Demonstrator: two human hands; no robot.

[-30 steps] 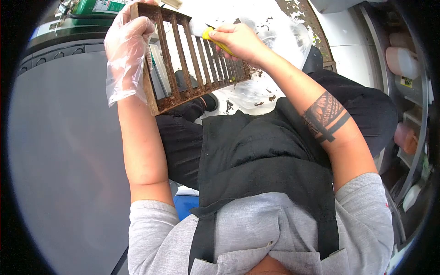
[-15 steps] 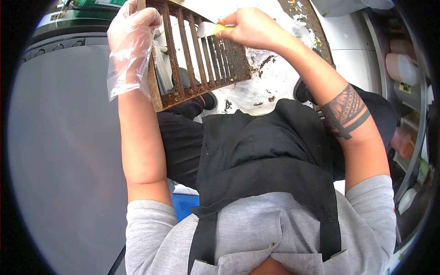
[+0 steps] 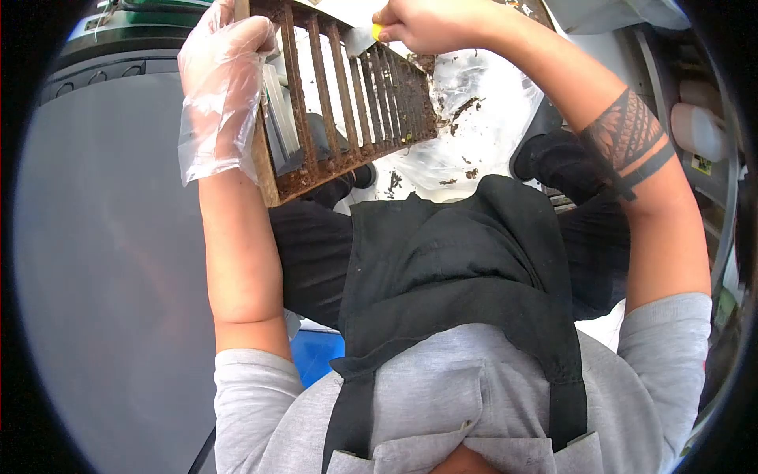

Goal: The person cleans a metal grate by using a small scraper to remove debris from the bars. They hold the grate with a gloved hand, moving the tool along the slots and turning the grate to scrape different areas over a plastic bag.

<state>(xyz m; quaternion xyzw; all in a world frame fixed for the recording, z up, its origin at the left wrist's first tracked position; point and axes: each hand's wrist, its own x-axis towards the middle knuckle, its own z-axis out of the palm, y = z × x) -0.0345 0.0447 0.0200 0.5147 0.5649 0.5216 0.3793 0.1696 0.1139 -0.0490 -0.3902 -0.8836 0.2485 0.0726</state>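
Rusty grate tilted up in your gloved left hand, gripping its edge; your right hand clutches a yellow-handled tool against its bars.

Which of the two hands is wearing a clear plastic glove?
The left hand, gripping the rusty grate by its side edge. The right hand is bare and holds a yellow tool.
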